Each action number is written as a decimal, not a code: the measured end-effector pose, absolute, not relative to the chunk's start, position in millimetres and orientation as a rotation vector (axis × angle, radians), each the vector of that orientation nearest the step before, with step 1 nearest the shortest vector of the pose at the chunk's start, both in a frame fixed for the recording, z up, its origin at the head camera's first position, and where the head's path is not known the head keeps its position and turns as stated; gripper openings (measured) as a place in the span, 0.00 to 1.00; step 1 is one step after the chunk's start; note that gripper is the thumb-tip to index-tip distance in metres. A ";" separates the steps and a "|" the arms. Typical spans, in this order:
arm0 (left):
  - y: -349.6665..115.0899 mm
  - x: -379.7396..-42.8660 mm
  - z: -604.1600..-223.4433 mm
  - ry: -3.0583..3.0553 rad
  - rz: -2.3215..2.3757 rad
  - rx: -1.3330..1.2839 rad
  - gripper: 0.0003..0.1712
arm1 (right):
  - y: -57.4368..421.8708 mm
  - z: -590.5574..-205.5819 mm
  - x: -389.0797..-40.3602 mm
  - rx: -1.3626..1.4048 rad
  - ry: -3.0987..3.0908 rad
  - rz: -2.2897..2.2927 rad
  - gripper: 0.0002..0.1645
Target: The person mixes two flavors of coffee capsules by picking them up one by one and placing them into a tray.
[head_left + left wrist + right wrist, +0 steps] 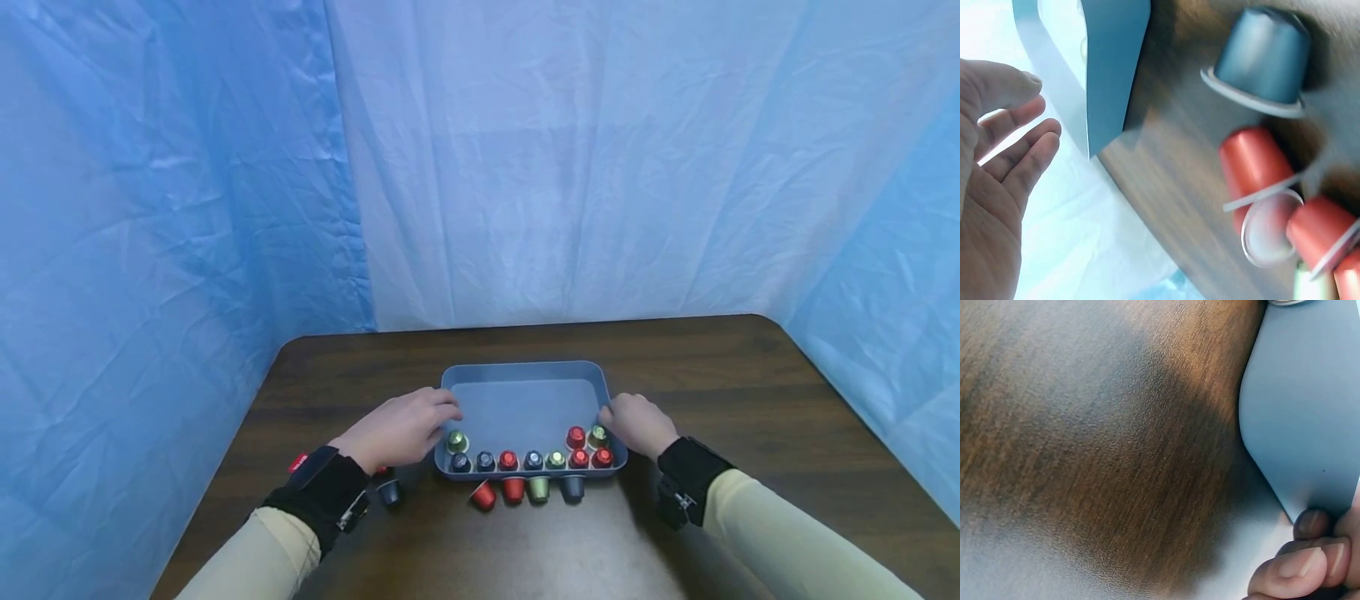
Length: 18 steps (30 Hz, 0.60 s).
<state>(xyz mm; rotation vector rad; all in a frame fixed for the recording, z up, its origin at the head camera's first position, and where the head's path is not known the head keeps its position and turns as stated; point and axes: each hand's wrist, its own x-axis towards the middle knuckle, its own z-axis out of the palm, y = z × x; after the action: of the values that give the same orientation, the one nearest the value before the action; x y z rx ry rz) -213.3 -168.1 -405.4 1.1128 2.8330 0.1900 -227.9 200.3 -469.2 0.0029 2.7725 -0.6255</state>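
A grey-blue tray (pixel 517 404) holds several coffee capsules, red, green and dark blue, standing rim down along its near side. One green capsule (pixel 457 442) stands in a second row at the left, beside a red capsule (pixel 576 437) and another green one at the right. Over the tray's left edge hovers my left hand (pixel 408 427), fingers loosely bent and holding nothing; the left wrist view shows a gap between thumb and fingertips. My right hand (pixel 639 425) grips the tray's right side, its curled fingers (pixel 1291 575) against the outer wall in the right wrist view.
In front of the tray lie more capsules: a tilted red capsule (pixel 483 496), another red, a green and a dark blue one (pixel 573 489). Beside my left wrist is a dark blue capsule (pixel 390 492) with red ones partly hidden. Blue-white curtains (pixel 525 167) surround the brown table (pixel 712 358).
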 end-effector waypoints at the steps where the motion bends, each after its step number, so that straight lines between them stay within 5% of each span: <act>1: -170.2 -213.3 -404.1 2.841 0.184 1.103 0.19 | 200.6 -468.9 -228.0 0.003 2.772 -0.628 0.20; 18: -230.8 -211.4 -389.9 2.900 0.100 0.911 0.18 | 200.1 -464.9 -225.0 0.014 2.764 -0.639 0.18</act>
<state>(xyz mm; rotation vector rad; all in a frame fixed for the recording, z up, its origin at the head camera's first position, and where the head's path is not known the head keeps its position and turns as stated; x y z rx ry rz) -211.4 -230.8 -389.9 0.9113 2.9001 0.0998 -225.0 200.1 -464.9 0.0136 2.7643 -0.6392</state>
